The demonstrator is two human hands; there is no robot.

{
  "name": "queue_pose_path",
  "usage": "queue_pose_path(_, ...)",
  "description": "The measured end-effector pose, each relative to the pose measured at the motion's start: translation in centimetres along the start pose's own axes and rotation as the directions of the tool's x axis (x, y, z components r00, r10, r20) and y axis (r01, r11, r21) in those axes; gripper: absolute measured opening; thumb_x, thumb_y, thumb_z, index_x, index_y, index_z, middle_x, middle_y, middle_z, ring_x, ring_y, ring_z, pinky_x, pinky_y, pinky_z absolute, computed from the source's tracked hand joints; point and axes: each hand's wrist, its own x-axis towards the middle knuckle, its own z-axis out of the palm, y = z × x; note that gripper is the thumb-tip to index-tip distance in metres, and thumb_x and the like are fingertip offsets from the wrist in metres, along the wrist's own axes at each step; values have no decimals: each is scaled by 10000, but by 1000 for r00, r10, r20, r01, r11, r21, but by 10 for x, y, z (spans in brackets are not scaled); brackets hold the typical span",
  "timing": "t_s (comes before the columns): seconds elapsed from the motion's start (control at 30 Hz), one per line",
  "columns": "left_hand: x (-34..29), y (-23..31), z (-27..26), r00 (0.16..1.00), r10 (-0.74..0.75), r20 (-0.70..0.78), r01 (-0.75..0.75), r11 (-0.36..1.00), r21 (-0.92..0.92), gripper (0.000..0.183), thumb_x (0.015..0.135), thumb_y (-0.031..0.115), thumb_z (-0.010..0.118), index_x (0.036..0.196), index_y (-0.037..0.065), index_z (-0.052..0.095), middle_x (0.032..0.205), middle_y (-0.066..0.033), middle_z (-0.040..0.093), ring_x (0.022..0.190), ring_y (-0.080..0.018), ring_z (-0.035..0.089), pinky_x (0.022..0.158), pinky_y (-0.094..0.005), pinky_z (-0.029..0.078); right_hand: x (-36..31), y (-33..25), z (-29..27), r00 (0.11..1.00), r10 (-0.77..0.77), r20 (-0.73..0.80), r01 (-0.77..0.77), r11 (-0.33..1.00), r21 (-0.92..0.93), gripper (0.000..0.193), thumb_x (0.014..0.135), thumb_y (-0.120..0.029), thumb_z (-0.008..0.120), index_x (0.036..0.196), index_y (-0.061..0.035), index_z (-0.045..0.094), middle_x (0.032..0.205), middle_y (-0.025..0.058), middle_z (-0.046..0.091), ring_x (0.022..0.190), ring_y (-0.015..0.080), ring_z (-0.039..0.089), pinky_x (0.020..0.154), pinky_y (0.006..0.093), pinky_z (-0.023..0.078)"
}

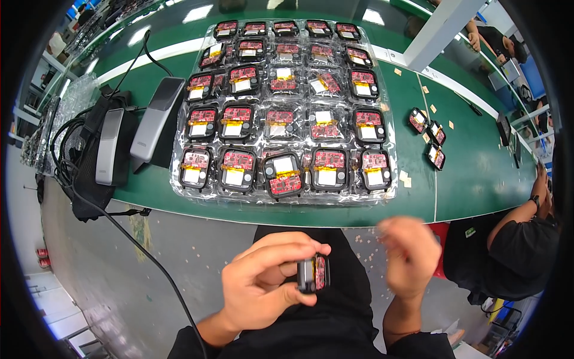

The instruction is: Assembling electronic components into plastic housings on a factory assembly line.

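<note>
Above my lap, my left hand (266,278) pinches a small black device housing (314,273) between thumb and fingers. The housing is turned edge-on, and a red circuit board shows on its right face. To the right of it my right hand (411,254) is raised in the air, apart from the housing. Motion smears its fingers, and whether they hold anything cannot be made out. On the table beyond, a clear plastic tray (382,194) carries rows of similar black housings with red boards, white blocks and yellow tape.
Several more housings (436,155) lie on the green table (412,203) right of the tray, among small beige scraps. Two grey-topped devices (158,116) and black cables (66,140) occupy the left. A white post (439,36) rises behind. A person in black (508,257) sits at the right.
</note>
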Motion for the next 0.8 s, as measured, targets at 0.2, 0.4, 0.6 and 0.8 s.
queue_pose_path(0.2,43,41,13,891,423,165,-448,756,478,566,844,13,833,1337,-96,576,1307,-268,594,1230,-369,646,951,-403,614,29,61,-2,923,59,-379,-202,915,-348,257,957,76,554,1180,36,675,1195,194,633,994,312,667,785,354,552)
queue_pose_path(0.4,84,53,-1,899,362,246,-407,485,774,555,832,-60,775,1339,-129,559,1342,-267,572,1198,-341,651,949,-369,606,28,85,-3,889,158,-429,-343,851,-398,297,975,17,560,1259,7,648,1270,159,607,992,252,676,783,348,545)
queue_pose_path(0.6,116,59,1,864,427,267,-345,115,932,351,788,-159,721,1122,-66,667,1262,-156,591,1144,-220,662,975,-332,588,34,75,-5,876,272,-397,-407,859,-310,297,964,-5,583,1253,-7,651,1302,154,616,964,296,680,796,383,539)
queue_pose_path(0.8,129,59,6,956,234,179,-177,-29,984,225,817,51,809,1023,4,733,1107,-123,711,1116,-338,680,942,-387,552,36,68,-8,839,383,-386,-497,829,-257,296,952,-30,615,1244,-4,659,1352,172,616,1015,329,689,836,391,545)
